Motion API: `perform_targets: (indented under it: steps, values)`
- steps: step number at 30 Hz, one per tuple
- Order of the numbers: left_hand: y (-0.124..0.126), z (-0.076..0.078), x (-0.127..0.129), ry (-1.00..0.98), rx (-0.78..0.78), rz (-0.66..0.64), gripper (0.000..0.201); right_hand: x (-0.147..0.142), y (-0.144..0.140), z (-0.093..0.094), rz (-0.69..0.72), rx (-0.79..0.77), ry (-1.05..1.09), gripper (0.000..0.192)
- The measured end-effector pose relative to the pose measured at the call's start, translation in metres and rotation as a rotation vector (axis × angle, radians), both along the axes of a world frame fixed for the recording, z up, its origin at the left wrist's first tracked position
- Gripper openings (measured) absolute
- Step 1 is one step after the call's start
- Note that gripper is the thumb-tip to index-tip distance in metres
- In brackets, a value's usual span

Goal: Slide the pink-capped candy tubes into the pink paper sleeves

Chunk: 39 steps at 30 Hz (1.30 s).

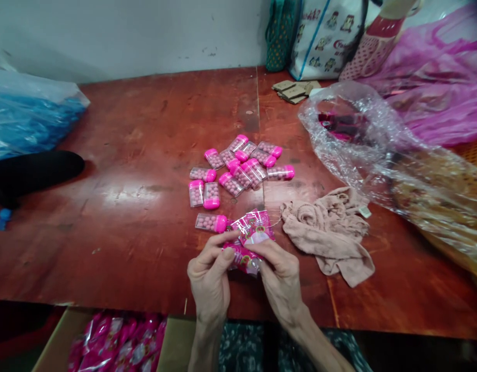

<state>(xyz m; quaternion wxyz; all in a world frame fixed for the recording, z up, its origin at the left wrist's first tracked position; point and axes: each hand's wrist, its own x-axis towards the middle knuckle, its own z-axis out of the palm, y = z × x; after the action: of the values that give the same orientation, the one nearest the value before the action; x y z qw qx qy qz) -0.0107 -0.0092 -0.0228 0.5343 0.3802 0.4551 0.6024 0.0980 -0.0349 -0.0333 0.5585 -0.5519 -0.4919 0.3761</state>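
Note:
My left hand point(211, 276) and my right hand point(280, 276) meet near the front edge of a red wooden table point(137, 155). Together they pinch a small stack of pink printed packets point(254, 232), left fingers on the lower packet, right fingers on the upper ones. Just beyond the hands lies a single clear candy box with a pink cap point(212, 222). Farther back sits a loose pile of several such boxes point(242, 165), filled with pink balls.
A crumpled beige cloth point(331, 232) lies right of my hands. A clear plastic bag point(378, 150) spreads at the right, pink plastic point(443, 88) behind it. A blue bag point(25, 119) sits far left. A cardboard box of pink packets point(114, 343) stands below the table edge.

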Motion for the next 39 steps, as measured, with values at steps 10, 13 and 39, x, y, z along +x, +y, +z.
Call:
perform_targets:
  steps: [10, 13, 39]
  values:
    - [0.006, -0.008, 0.002, -0.047, -0.152, 0.097, 0.008, -0.007, 0.005, 0.005, -0.015, -0.115, -0.082, 0.026]
    - [0.008, -0.007, -0.005, -0.058, -0.166, 0.16, 0.008, -0.006, 0.006, 0.008, 0.039, -0.128, -0.07, 0.023]
    - [0.023, -0.002, -0.072, -0.244, -0.178, 0.691, 0.012, -0.052, 0.071, 0.028, 0.536, 0.284, -0.916, 0.025]
